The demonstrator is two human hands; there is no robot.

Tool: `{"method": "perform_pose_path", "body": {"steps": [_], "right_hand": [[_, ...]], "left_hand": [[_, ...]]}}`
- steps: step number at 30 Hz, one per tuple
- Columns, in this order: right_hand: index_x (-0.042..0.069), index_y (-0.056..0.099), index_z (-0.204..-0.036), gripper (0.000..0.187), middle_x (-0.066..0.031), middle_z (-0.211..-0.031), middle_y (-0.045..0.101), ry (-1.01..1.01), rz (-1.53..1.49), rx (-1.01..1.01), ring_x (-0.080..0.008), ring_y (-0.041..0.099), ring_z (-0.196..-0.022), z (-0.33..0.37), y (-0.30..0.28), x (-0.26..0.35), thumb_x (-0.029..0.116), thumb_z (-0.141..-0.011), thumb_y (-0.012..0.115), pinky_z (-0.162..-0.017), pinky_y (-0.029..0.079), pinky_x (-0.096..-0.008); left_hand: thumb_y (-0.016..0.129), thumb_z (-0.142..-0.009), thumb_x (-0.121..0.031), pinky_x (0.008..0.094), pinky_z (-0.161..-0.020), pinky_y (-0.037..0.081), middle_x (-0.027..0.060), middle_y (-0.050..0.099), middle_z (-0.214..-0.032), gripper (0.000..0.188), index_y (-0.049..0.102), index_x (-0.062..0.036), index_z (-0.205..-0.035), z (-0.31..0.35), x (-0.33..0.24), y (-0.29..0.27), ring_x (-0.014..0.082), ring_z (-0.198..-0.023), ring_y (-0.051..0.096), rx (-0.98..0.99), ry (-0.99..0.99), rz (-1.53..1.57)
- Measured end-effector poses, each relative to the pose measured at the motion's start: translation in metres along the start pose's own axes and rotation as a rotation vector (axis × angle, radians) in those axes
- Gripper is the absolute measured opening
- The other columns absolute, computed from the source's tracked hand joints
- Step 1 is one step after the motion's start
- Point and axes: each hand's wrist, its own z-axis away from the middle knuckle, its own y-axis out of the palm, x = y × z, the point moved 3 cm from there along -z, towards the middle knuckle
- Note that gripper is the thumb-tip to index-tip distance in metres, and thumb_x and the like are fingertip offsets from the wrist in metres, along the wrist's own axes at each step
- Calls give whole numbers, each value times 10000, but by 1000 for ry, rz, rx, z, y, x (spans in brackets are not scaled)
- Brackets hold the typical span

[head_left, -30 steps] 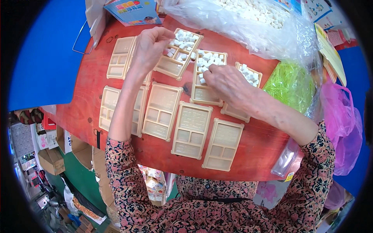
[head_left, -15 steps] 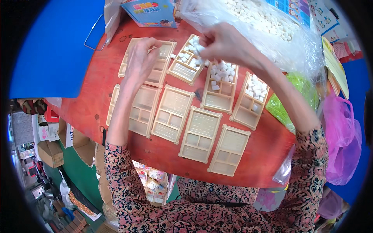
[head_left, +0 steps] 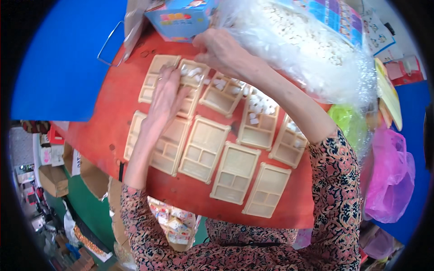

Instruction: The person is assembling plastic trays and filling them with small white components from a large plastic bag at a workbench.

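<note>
Several cream compartment trays lie in two rows on a red table (head_left: pixel 106 135). My left hand (head_left: pixel 166 97) rests over the far-left trays, fingers stretched out and apart, partly covering a tray (head_left: pixel 159 63). Beside it, another tray (head_left: pixel 186 108) has a few small white cubes (head_left: pixel 194 72) in its far compartment. Just beyond that tray's far end, my right hand (head_left: pixel 221 52) hovers with curled fingers; what they hold, if anything, is hidden. Farther right, white cubes lie in a third tray (head_left: pixel 221 104), a fourth tray (head_left: pixel 255 137) and a fifth tray (head_left: pixel 285 151), partly behind my right forearm.
A clear plastic bag (head_left: pixel 298 49) full of white pieces lies at the far right. A blue printed box (head_left: pixel 181 22) stands at the back. Near-row trays (head_left: pixel 203 149) hold no cubes. A green bag (head_left: pixel 348 126) and a pink bag (head_left: pixel 391 176) are at right.
My right hand has moved left, from above the cube-filled trays to the second tray's far end. White cubes now show in that tray. My left hand has spread its fingers; the view has shifted.
</note>
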Motion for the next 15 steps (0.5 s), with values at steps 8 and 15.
{"method": "perform_pose_path", "body": {"steps": [8, 15], "right_hand": [[7, 636, -864, 178, -133, -706, 622, 529, 771, 358, -242, 618, -634, 16, -189, -104, 113, -722, 623, -613, 503, -332], [-28, 597, -984, 472, -183, -790, 618, 923, 314, 510, -332, 627, -665, 76, -201, -126, 217, -600, 720, -537, 513, -421]], "left_hand": [[556, -785, -33, 385, -810, 442, 223, 577, -972, 219, 561, 71, -978, -65, -81, -19, 375, -942, 563, -104, 155, 354], [666, -699, -240, 386, -734, 464, 215, 582, -903, 412, 554, -5, -1019, -210, -131, 84, 327, -856, 587, 264, 240, 288]]}}
